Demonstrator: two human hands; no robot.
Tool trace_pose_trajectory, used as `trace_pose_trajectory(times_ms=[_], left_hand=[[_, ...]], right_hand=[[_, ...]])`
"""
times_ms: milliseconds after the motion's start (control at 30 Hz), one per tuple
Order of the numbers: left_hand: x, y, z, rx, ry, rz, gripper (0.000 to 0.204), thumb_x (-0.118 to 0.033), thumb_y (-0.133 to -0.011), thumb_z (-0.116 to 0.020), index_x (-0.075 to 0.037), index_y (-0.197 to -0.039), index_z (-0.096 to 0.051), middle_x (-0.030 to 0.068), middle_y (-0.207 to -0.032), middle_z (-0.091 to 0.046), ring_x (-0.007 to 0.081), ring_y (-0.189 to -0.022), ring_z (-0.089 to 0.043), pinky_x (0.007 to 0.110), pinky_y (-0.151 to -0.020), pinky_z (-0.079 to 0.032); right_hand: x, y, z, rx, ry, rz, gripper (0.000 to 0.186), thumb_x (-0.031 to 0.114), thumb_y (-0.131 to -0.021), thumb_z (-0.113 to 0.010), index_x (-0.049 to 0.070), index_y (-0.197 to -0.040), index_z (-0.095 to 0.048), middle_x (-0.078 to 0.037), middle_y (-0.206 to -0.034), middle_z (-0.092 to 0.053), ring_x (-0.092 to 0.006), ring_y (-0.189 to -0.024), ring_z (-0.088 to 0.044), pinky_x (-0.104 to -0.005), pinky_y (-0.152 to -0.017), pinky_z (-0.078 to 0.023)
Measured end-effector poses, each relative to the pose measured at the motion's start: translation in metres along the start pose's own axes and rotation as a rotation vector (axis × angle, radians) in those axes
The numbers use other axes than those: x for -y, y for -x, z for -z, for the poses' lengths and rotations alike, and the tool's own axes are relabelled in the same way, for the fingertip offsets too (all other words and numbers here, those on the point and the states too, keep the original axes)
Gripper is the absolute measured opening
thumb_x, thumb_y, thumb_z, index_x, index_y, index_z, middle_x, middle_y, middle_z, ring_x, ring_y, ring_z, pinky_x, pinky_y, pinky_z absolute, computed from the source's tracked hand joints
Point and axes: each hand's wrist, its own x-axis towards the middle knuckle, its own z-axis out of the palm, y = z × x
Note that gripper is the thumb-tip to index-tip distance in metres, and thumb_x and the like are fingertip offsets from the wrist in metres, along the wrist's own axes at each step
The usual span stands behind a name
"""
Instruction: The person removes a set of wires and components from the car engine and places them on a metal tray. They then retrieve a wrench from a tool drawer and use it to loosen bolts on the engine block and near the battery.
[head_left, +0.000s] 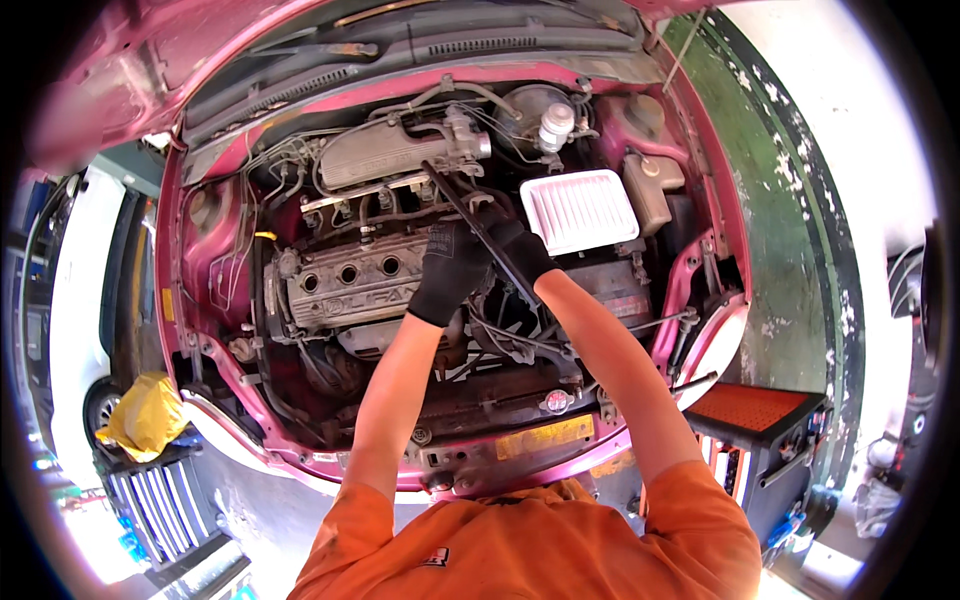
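Both my hands wear black gloves and meet at the middle of the engine bay. My left hand (450,265) is just right of the valve cover (340,300), its fingers curled in among hoses and mostly hidden. My right hand (522,250) is beside a long dark bar (450,195) that runs diagonally from the intake manifold (370,155) down past both gloves. Its fingers look wrapped at the bar, though their tips are hidden. A white pleated air filter (578,208) sits just right of my right hand.
The raised pink hood (120,70) is at upper left, a prop rod (683,50) at upper right. A yellow bag (140,415) rests by a tool cart (160,505) at left; another cart (750,405) stands at right. The front bumper edge (480,470) is before me.
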Motion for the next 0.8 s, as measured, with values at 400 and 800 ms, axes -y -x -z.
trace_pose_trajectory(times_ms=[400, 800], left_hand=[[-0.024, -0.017, -0.008, -0.073, 0.318, 0.320, 0.024, -0.034, -0.089, -0.059, -0.013, -0.094, -0.071, 0.0125, -0.075, -0.063, 0.0323, -0.070, -0.063, 0.042, -0.062, -0.046], [-0.031, -0.021, 0.036, -0.244, 0.477, 0.325, 0.037, -0.039, -0.093, -0.057, -0.005, -0.095, -0.072, 0.0106, -0.074, -0.068, 0.0216, -0.069, -0.067, 0.035, -0.059, -0.048]], right_hand=[[0.024, 0.018, 0.031, 0.015, -0.196, -0.210, 0.052, 0.031, -0.074, -0.073, 0.014, -0.121, -0.057, -0.013, -0.112, -0.065, -0.0314, -0.103, -0.062, -0.0420, -0.086, -0.049], [-0.002, 0.019, 0.004, -0.029, 0.063, -0.006, 0.077, 0.025, -0.072, -0.070, 0.014, -0.141, -0.038, -0.025, -0.108, -0.063, -0.0372, -0.095, -0.065, -0.0461, -0.068, -0.054]])
